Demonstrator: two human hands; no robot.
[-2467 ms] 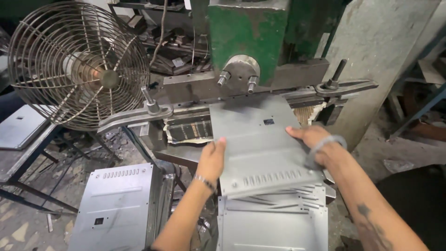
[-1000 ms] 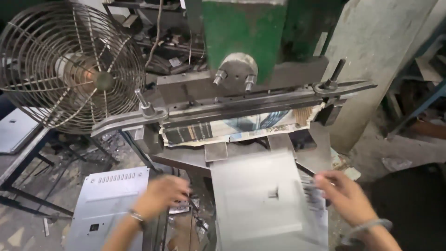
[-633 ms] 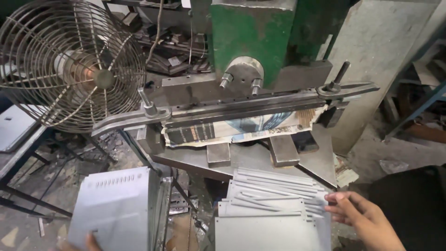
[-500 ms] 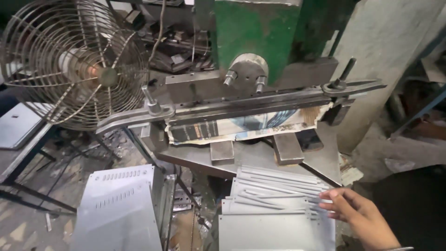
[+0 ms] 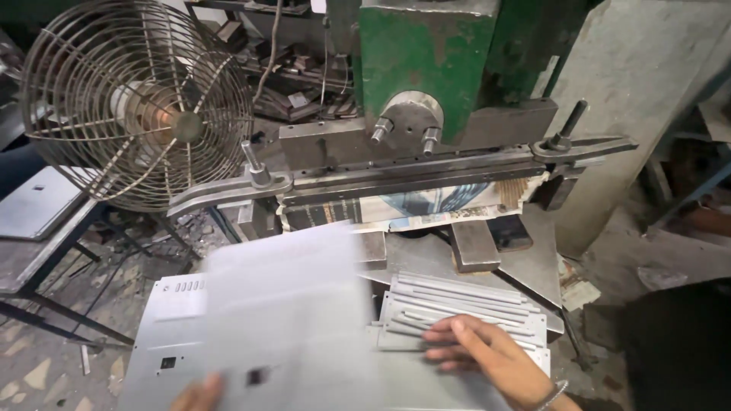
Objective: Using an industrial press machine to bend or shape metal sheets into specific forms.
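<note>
My left hand (image 5: 196, 393) shows only at the bottom edge, gripping a flat grey metal sheet (image 5: 285, 304) that is blurred with motion and lifted above the left stack of sheets (image 5: 166, 320). My right hand (image 5: 481, 355) lies flat, fingers stretched left, on the stack of slotted metal sheets (image 5: 464, 303) in front of the press. It grips nothing. The press bed (image 5: 533, 262) under the green press (image 5: 426, 57) holds no sheet.
A round wire-caged fan (image 5: 137, 103) stands at the upper left on a dark metal table (image 5: 34, 255). A long steel bar (image 5: 396, 173) runs across the press front. A concrete pillar (image 5: 647, 99) rises on the right. Scrap litters the floor (image 5: 68, 358).
My left hand dropped to the left stack and now lifts a sheet from it toward the middle. My right hand has slid left onto the slotted stack.
</note>
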